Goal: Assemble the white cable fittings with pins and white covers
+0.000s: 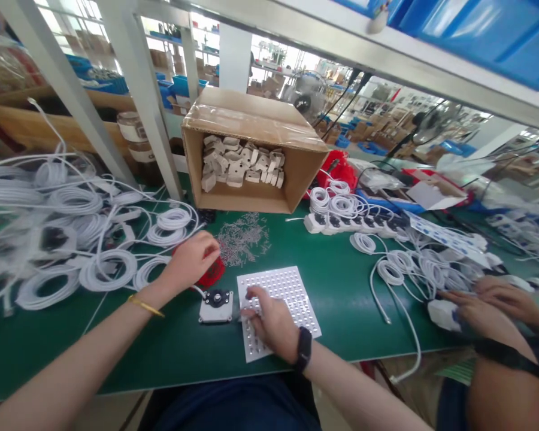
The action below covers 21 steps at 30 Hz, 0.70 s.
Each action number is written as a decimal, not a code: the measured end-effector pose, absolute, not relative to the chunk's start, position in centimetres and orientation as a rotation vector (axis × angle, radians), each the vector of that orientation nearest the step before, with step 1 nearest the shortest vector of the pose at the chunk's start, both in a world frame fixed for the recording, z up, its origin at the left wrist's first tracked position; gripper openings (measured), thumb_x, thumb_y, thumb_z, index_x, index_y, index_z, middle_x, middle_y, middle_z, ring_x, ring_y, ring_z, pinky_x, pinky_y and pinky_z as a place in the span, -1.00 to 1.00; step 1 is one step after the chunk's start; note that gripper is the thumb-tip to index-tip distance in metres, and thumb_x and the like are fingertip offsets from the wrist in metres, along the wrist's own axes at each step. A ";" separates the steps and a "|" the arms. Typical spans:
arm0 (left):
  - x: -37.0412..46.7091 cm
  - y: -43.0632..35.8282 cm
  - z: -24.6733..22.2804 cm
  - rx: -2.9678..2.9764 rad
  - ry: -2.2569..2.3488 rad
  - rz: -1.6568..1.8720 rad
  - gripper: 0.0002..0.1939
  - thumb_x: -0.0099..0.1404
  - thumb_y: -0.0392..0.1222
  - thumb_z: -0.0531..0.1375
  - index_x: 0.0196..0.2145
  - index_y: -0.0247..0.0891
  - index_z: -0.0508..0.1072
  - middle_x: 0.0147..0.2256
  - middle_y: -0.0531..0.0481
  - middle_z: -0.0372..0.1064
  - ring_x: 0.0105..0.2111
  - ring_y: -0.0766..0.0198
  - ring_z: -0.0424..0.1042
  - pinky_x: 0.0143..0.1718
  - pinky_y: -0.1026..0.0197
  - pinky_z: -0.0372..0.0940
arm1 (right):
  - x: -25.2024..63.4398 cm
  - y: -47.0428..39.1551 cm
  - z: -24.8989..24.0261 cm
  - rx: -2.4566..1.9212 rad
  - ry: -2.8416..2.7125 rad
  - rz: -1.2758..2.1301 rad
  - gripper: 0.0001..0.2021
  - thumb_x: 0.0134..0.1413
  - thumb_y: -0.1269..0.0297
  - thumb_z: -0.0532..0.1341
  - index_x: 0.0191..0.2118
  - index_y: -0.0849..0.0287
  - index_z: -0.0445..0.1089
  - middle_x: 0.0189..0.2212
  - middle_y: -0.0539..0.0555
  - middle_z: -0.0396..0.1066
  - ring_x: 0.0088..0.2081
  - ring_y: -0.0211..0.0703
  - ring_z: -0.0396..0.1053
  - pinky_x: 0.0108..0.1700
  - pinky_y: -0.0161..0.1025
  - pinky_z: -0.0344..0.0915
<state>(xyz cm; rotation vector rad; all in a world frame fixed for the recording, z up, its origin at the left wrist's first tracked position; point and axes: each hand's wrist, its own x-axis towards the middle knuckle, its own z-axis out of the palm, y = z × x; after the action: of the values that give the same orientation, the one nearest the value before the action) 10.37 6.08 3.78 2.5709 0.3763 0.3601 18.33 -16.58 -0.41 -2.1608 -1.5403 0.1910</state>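
My left hand (193, 258) is closed, thumb against curled fingers, over the edge of a small red tray (212, 272). Whatever its fingertips hold, if anything, is hidden. Just beyond lies a loose pile of small screws (245, 238). My right hand (273, 323) is over the left part of a white sheet (303, 286) set with rows of small shiny pieces. Its thumb and forefinger are drawn together in a pinch; what is between them is too blurred to name. Between my hands a white square housing with a black round centre (217, 305) lies on the table, its cable running left.
An open cardboard box (256, 123) of white plastic parts stands behind the screws. Coiled white cables (108, 269) crowd the left. More cables and housings (359, 224) lie to the right, where a co-worker's hands (489, 305) handle a white part. A metal shelf frame rises behind.
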 end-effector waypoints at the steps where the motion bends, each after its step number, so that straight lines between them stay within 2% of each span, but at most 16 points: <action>1: 11.7 6.4 3.4 2.594 0.346 0.290 -0.81 0.26 -0.16 0.00 -0.38 -0.24 0.37 -0.28 -0.06 0.32 -0.24 0.17 0.34 -0.13 0.12 0.22 | 19.8 -16.0 -0.2 -2.234 -1.364 0.199 -0.79 0.23 0.26 0.04 -0.08 0.21 0.27 -0.21 0.16 0.42 -0.30 -0.12 0.41 -0.26 -0.22 0.30; 4: 15.7 6.8 2.3 2.631 0.282 0.210 -0.81 0.18 -0.18 0.09 -0.26 -0.23 0.41 -0.24 -0.07 0.34 -0.23 0.16 0.37 -0.14 0.16 0.23 | 23.9 -13.1 0.3 -2.414 -1.095 0.218 -0.81 0.20 0.24 0.08 -0.17 0.24 0.33 -0.23 0.19 0.38 -0.19 -0.08 0.38 -0.16 -0.19 0.28; 6: 17.8 6.4 1.8 2.665 0.257 0.198 -0.71 0.09 -0.21 0.17 -0.18 -0.24 0.40 -0.19 -0.11 0.33 -0.18 0.13 0.37 -0.11 0.16 0.22 | 25.4 -11.2 0.6 -2.476 -1.085 0.208 -0.70 0.06 0.18 0.23 -0.12 0.24 0.33 -0.19 0.21 0.37 -0.18 -0.03 0.39 -0.19 -0.17 0.30; 8: 19.2 5.6 1.4 2.708 0.236 0.188 -0.72 0.03 -0.26 0.18 -0.22 -0.26 0.42 -0.24 -0.11 0.34 -0.20 0.10 0.38 -0.13 0.14 0.23 | 25.7 -9.9 0.6 -2.532 -1.091 0.195 -0.68 -0.02 0.20 0.29 -0.14 0.23 0.35 -0.19 0.21 0.38 -0.23 0.00 0.42 -0.27 -0.17 0.33; 11: 20.2 4.9 0.9 2.770 0.185 0.188 -0.87 0.10 -0.32 0.07 -0.41 -0.28 0.42 -0.36 -0.13 0.37 -0.30 0.05 0.41 -0.24 0.08 0.25 | 25.3 -8.9 0.0 -2.597 -1.100 0.153 -0.87 0.11 0.37 0.14 -0.23 0.22 0.38 -0.23 0.17 0.40 -0.30 -0.01 0.45 -0.35 -0.17 0.35; 14: 20.2 5.2 0.5 2.806 0.163 0.162 -0.79 0.17 -0.31 -0.02 -0.48 -0.25 0.40 -0.37 -0.14 0.40 -0.32 0.04 0.42 -0.29 0.08 0.24 | 25.2 -8.6 -0.7 -2.628 -1.124 0.129 -0.82 0.09 0.47 0.06 -0.23 0.25 0.37 -0.24 0.18 0.41 -0.31 0.01 0.46 -0.37 -0.14 0.38; 18: 20.3 6.3 -0.1 2.795 0.179 0.090 -0.71 0.23 -0.22 -0.05 -0.41 -0.21 0.46 -0.34 -0.12 0.43 -0.29 0.04 0.43 -0.26 0.08 0.25 | 25.7 -9.0 -1.1 -2.634 -1.155 0.146 -0.81 0.05 0.42 0.09 -0.19 0.31 0.34 -0.24 0.23 0.41 -0.31 0.09 0.46 -0.40 -0.07 0.41; 21: 20.9 7.8 -1.0 2.715 0.183 0.232 -0.71 0.22 -0.14 -0.02 -0.37 -0.21 0.49 -0.29 -0.14 0.46 -0.27 0.02 0.45 -0.21 0.03 0.28 | 25.9 -9.3 -1.3 -2.644 -1.142 0.154 -0.78 0.06 0.36 0.09 -0.17 0.32 0.32 -0.27 0.23 0.42 -0.31 0.10 0.46 -0.41 -0.06 0.42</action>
<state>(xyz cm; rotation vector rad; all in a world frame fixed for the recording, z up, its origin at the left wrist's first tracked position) 20.89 7.78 -1.01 2.7147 0.1832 0.2320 25.93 -9.34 -1.32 -2.6437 -1.1418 0.1542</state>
